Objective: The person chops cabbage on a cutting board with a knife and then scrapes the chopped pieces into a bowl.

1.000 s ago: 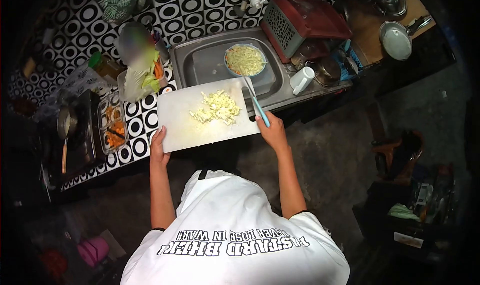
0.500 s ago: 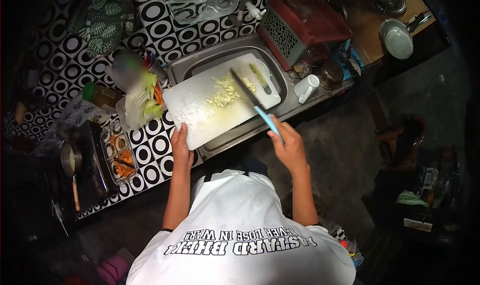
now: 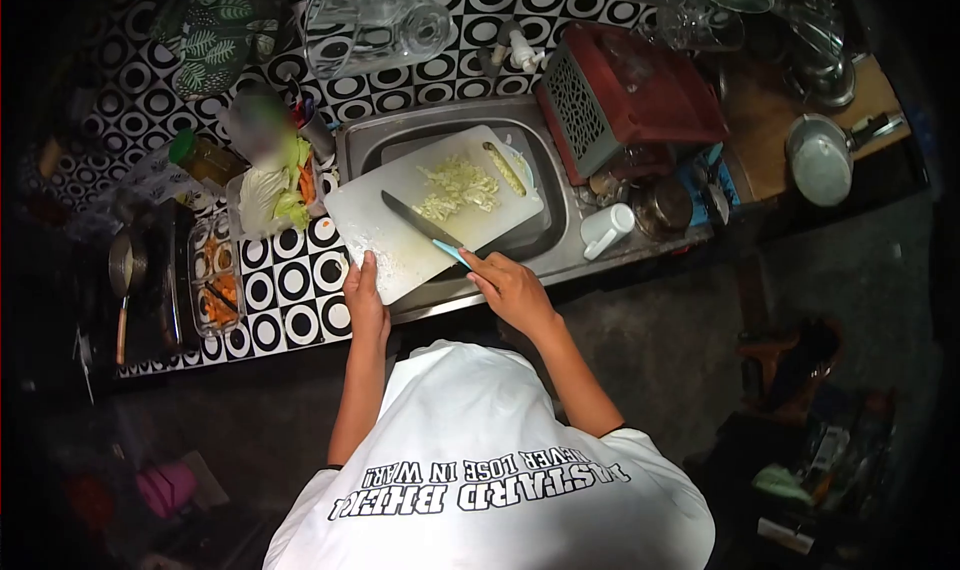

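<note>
A white cutting board (image 3: 375,230) lies tilted across the steel sink, with chopped pale green vegetable (image 3: 460,188) spread over its right half. My left hand (image 3: 366,295) grips the board's near left corner, thumb on top. In my right hand (image 3: 510,288) is the light blue handle of a knife (image 3: 410,217), whose dark blade rests over the middle of the board, left of the chopped pieces. Some small bits lie in and beside the board's handle slot.
Left of the sink (image 3: 560,232) stand a container of leafy vegetables (image 3: 262,202), a green-lidded jar (image 3: 205,158) and a tray of orange pieces (image 3: 218,290). On the right are a red rack (image 3: 640,90), a white mug (image 3: 607,230) and a metal pan (image 3: 820,160).
The knife has moved left, from over the chopped pieces to the bare part of the board. My right hand has come left and closer to the board's near edge. The view has shifted slightly.
</note>
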Available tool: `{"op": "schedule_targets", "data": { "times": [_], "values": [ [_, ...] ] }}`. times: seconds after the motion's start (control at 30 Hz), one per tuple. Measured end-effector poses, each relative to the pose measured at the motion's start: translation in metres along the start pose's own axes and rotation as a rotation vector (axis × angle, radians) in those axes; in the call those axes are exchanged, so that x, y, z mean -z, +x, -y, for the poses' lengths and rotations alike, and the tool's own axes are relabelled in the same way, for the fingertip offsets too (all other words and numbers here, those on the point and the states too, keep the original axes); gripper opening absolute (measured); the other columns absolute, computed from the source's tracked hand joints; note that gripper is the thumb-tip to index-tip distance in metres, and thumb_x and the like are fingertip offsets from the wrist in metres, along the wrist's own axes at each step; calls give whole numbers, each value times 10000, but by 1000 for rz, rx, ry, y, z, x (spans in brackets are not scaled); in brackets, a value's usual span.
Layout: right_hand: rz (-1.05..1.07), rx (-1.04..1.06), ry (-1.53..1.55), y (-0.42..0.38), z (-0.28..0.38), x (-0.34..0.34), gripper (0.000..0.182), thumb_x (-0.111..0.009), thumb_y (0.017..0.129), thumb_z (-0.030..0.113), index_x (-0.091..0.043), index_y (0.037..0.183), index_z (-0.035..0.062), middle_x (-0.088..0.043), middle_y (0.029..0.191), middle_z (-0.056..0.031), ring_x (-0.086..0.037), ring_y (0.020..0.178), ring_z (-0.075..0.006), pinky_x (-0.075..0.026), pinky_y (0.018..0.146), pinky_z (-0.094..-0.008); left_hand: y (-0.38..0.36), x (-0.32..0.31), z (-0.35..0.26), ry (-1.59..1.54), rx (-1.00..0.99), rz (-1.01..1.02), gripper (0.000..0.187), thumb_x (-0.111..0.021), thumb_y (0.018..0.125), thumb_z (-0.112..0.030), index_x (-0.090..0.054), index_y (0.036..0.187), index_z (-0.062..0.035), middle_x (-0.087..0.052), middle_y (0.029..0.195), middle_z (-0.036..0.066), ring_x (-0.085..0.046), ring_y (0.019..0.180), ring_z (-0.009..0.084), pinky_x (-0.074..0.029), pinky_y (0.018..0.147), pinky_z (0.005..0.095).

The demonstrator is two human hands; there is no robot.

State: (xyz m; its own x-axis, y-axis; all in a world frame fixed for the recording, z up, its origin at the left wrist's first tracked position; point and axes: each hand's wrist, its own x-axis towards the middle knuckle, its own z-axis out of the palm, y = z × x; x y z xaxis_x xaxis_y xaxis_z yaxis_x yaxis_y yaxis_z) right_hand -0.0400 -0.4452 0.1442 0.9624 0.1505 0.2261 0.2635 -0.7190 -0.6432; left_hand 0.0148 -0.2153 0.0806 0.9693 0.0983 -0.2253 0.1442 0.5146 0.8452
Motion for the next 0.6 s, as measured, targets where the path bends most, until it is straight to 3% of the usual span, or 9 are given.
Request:
{"op": "schedule_targets", "data": {
  "times": [0.53, 0.57, 0.6],
  "values": [
    [214, 279, -26, 21, -141, 75, 386, -633, 915, 195, -629, 1301, 202, -553, 785, -83, -597, 750, -272, -493, 694, -407, -50, -31, 25, -32, -64, -256, 356, -587, 990, -280, -602, 1200, 7, -681, 1102, 81, -658, 976, 153, -509, 862, 292],
    [226, 280, -19, 23, -145, 76, 380, -632, 914, 192, -635, 1294, 203, -555, 790, -82, -597, 756, -272, -494, 702, -409, -51, -27, 27, -16, -51, -254, 420, -588, 985, -281, -555, 1259, 35, -645, 1180, 121, -634, 1074, 210, -491, 942, 347],
    [230, 283, -11, 26, -149, 76, 380, -632, 914, 192, -635, 1294, 203, -555, 790, -82, -597, 756, -272, -494, 702, -409, -52, -25, 29, -12, -53, -263, 420, -588, 985, -281, -555, 1259, 35, -645, 1180, 121, -634, 1074, 210, -491, 942, 347]
  ]
}}
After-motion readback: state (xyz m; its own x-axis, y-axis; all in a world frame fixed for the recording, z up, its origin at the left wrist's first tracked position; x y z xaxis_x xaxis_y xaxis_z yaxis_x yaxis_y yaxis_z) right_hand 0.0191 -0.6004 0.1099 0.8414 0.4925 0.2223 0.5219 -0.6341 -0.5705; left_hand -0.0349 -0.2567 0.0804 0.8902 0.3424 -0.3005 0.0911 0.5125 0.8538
